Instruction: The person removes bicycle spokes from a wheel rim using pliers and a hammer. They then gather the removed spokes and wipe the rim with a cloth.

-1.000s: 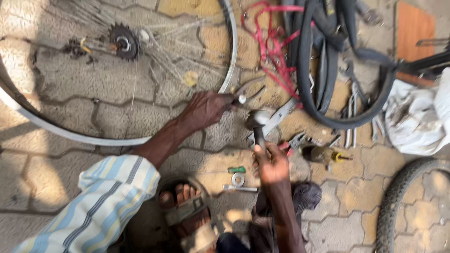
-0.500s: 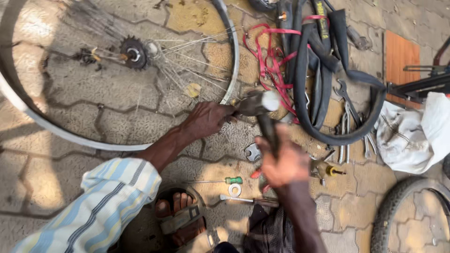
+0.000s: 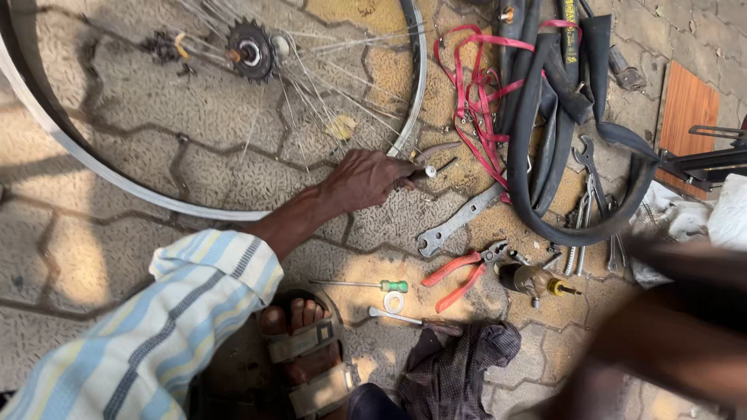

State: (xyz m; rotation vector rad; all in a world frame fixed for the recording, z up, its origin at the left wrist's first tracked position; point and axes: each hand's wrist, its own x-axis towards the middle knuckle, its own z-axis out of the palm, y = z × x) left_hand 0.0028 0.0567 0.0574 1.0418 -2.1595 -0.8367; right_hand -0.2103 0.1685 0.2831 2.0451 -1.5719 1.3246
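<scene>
My left hand (image 3: 366, 180) reaches out from a striped sleeve and pinches a small metal pin-like part (image 3: 428, 169) against the paving, right beside the rim of a bicycle wheel (image 3: 412, 93). The wheel lies flat, its sprocket (image 3: 250, 51) and loose spokes inside. My right arm (image 3: 685, 334) is a dark blur close to the camera at the lower right. Its hand and anything it holds cannot be made out. A flat metal wrench (image 3: 455, 222) lies just right of my left hand.
On the paving lie red-handled pliers (image 3: 459, 272), a green-handled screwdriver (image 3: 366, 285), a small brass oiler (image 3: 533, 278), spanners (image 3: 591, 202), a black tyre and tube (image 3: 545, 140), red strap (image 3: 467, 85), a dark cloth (image 3: 459, 365). A sandalled foot (image 3: 307, 350) sits below.
My right hand, which gripped a hammer-like tool near the left hand, has swung up and away to the right into a blur. The left hand stays at the rim.
</scene>
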